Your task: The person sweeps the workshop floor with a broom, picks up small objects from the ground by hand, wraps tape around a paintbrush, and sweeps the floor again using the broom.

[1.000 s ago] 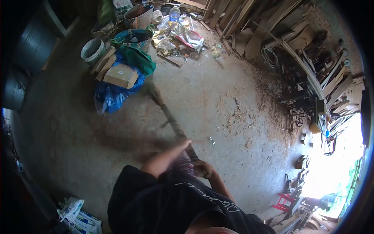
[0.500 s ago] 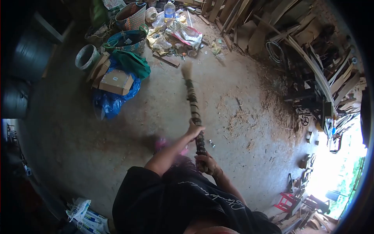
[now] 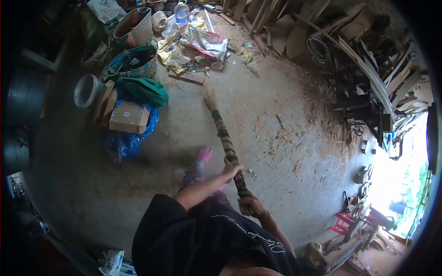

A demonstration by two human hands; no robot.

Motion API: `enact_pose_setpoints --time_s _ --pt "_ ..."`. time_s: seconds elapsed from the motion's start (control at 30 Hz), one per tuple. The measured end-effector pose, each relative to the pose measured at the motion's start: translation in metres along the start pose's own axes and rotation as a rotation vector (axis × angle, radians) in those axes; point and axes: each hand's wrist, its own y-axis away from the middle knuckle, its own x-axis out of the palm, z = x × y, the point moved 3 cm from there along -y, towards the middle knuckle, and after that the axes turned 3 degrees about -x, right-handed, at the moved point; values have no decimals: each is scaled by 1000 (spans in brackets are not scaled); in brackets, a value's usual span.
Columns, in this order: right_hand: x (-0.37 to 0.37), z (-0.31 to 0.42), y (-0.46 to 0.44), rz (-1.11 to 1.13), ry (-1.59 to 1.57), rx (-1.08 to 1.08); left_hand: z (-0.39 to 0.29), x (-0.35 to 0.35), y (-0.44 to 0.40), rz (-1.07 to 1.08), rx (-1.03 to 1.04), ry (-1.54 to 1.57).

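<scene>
A long broom (image 3: 224,135) with a dark, banded handle slants away from me across the concrete floor (image 3: 193,122). Its pale bristles (image 3: 209,97) are at the far end, close to a short wooden board (image 3: 186,77). My left hand (image 3: 232,169) is wrapped round the middle of the handle. Nearer my body, my right hand (image 3: 251,205) grips the handle's end. A small shiny item (image 3: 252,173) lies on the floor just right of my left hand. Wood shavings (image 3: 287,138) are scattered to the right of the broom.
Crumpled plastic bags and litter (image 3: 202,39) lie at the back, beside a water jug (image 3: 182,14). Woven baskets (image 3: 133,62), a bucket (image 3: 87,91) and a cardboard box (image 3: 129,117) on a blue bag (image 3: 122,145) stand left. Stacked wood (image 3: 368,87) lines the right; a red stool (image 3: 342,223) stands lower right.
The broom's bristle end has swung left, and both hands have shifted slightly nearer my body. My pink-shod foot has come into clearer view. The camera's view has turned a little.
</scene>
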Motion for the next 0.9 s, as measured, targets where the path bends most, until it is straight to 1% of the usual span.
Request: enact_pose_setpoints --time_s 0.03,0.1,0.17,0.2,0.23,0.27,0.3,0.33,0.37,0.43,0.47,0.5,0.57,0.6,0.63,0.7,0.73,0.77,0.83,0.9 --pt "-5 -3 13 -18 -10 -4 -5 11 25 115 -22 83" --pt "-12 -11 34 -12 170 44 -10 19 53 129 -74 94" --pt "-6 -11 42 7 121 18 -13 17 56 130 -122 107" --pt "-3 -11 45 39 80 -4 -11 7 52 97 -204 46" --pt "1 -8 44 31 68 -4 -27 -1 62 63 -287 -19" --pt "7 -2 40 24 111 -3 -45 -8 73 115 -383 23" --pt "13 6 36 16 151 -1 -4 -32 32 338 -554 71" --pt "19 20 37 10 198 93 -7 -42 30 338 -591 105" --pt "18 22 32 -7 173 92 -12 -48 25 338 -629 135" --pt "11 11 13 45 134 118 -11 -59 15 411 -701 158" --pt "7 7 7 95 106 110 0 -63 3 438 -794 58" --pt "9 5 12 82 89 104 4 -61 1 446 -806 41" --pt "10 9 24 -51 244 26 13 -49 2 531 -901 135" --pt "9 10 36 -92 283 -2 25 -43 0 558 -895 127" --pt "6 7 45 -106 278 2 20 -30 10 567 -906 124" --pt "-1 -4 63 -184 312 12 13 -11 29 479 -930 83" --pt "-4 -17 67 -242 322 -68 17 -5 29 488 -950 56" --pt "-6 -27 74 -253 312 -67 19 1 26 494 -959 45" --pt "-7 -37 86 -340 162 -62 11 19 23 618 -912 -147" --pt "-1 -30 101 -395 125 -65 4 41 26 613 -912 -183"
